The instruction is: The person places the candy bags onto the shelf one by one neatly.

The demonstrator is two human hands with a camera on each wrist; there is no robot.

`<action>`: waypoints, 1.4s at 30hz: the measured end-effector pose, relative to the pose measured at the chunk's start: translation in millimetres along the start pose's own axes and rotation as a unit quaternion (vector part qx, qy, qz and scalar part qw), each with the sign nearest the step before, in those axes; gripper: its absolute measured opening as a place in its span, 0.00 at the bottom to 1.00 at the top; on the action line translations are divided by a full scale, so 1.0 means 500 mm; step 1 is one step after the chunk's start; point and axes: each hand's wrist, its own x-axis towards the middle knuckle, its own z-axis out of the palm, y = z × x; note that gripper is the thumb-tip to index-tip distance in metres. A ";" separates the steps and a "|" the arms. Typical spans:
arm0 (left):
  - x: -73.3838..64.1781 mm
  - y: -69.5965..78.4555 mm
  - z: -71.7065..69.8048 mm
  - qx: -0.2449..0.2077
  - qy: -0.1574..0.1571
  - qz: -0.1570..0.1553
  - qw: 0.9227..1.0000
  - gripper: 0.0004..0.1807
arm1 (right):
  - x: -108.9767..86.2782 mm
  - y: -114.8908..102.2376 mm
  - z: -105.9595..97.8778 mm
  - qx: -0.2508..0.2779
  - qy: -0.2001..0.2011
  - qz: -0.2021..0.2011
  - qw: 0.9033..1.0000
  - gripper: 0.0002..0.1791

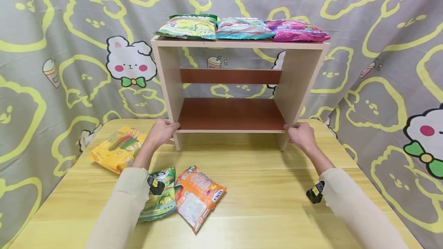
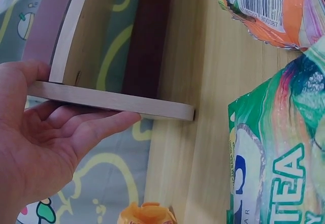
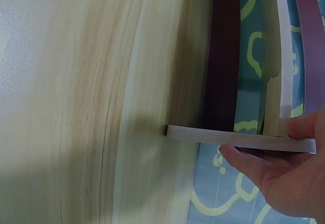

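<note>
A small wooden shelf (image 1: 232,114) with pale side panels and reddish-brown boards stands at the back of the table. My left hand (image 1: 162,131) grips its left side panel, thumb at the lower board and fingers along the outer face, as the left wrist view shows. On the other side my right hand (image 1: 302,135) holds the right panel in the same way. Three candy bags lie along the shelf top: a green-yellow bag (image 1: 189,26), a teal bag (image 1: 243,28) and a magenta bag (image 1: 297,30).
Left on the wooden table (image 1: 256,195) lie a yellow bag (image 1: 119,149), a green bag (image 1: 162,195) partly under my left forearm, and an orange bag (image 1: 199,195). A patterned grey curtain (image 1: 86,49) hangs behind and beside the table.
</note>
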 end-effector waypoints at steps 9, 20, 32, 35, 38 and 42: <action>-0.006 -0.001 0.004 0.010 0.004 0.004 1.000 0.20 | -0.001 0.002 0.004 0.004 0.009 0.003 1.000 0.27; -0.018 -0.001 0.015 0.111 0.063 0.042 0.991 0.22 | 0.001 -0.001 0.010 -0.009 0.018 -0.002 1.000 0.26; -0.027 0.020 -0.018 0.246 0.047 0.108 0.962 0.25 | 0.002 0.001 0.009 -0.017 0.020 -0.007 1.000 0.27; -0.034 0.038 -0.049 0.238 -0.047 0.065 0.968 0.26 | 0.003 0.000 0.010 -0.015 0.023 -0.008 1.000 0.26; -0.040 0.055 -0.081 0.242 -0.120 0.016 0.963 0.29 | 0.002 0.000 0.010 -0.015 0.023 -0.004 1.000 0.26; -0.046 0.066 -0.115 0.250 -0.136 -0.012 0.958 0.27 | 0.000 0.002 0.009 -0.010 0.022 -0.002 1.000 0.27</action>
